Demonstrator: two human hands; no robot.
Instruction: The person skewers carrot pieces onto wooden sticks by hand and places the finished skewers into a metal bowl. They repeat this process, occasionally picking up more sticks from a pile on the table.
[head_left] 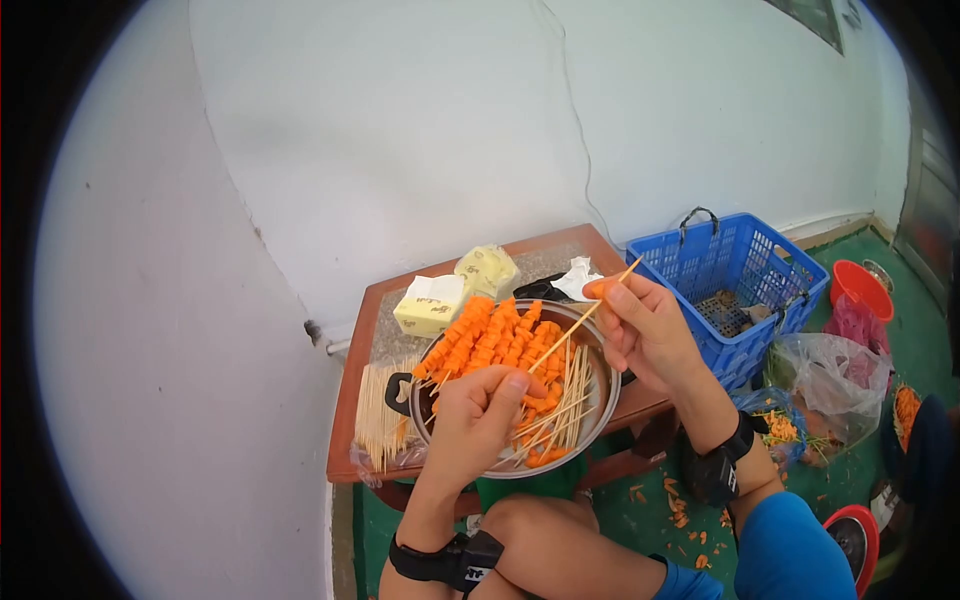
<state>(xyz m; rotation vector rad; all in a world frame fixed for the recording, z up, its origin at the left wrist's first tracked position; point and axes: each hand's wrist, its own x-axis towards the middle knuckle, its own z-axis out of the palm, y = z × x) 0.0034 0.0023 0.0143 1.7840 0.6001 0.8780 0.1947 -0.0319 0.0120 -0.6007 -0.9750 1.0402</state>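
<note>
My left hand (475, 415) is closed on the lower end of a bamboo skewer (562, 342), which slants up to the right over a metal pan (608, 405). Near the skewer's pointed tip, my right hand (648, 332) pinches an orange carrot piece (596, 289) between thumb and fingers. Below my hands, the pan holds several carrot skewers (487, 338) with cut pieces threaded along them. Bare skewers (577, 385) lie at the pan's right side, beside some loose carrot. A black handle (397, 393) sticks out on the left of the pan.
A pile of bare bamboo skewers (378, 415) lies left of the pan on the wooden table (345, 425). Tissue packs (432, 305) stand behind it. To the right are a blue crate (740, 355), a red basin (860, 289) and plastic bags (825, 375). Carrot scraps (678, 505) litter the green floor.
</note>
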